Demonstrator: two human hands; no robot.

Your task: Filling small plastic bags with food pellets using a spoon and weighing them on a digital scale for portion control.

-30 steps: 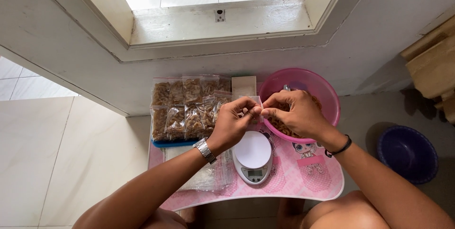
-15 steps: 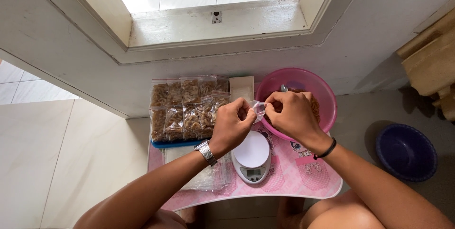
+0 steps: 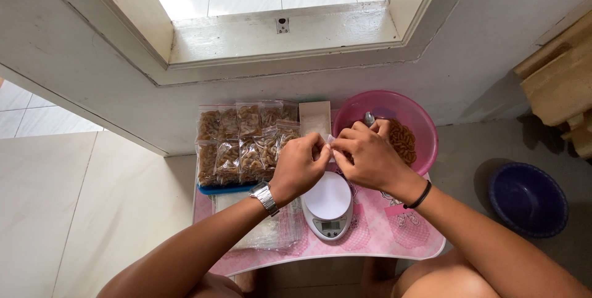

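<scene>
My left hand and my right hand meet above a small white digital scale, pinching a small clear plastic bag between the fingertips of both. The bag is mostly hidden by my fingers. Just right of my hands a pink bowl holds brown curled snacks and a metal spoon. The scale's round platform carries nothing.
Several filled clear snack bags lie in rows on a blue tray at the left of the small pink table. Flat clear bags lie in front. A dark blue bowl sits on the floor at right. A wall runs close behind.
Both hands have drawn closer together and shifted slightly left, off the pink bowl, uncovering the snacks in it. The clear bag is now more hidden between the fingers.
</scene>
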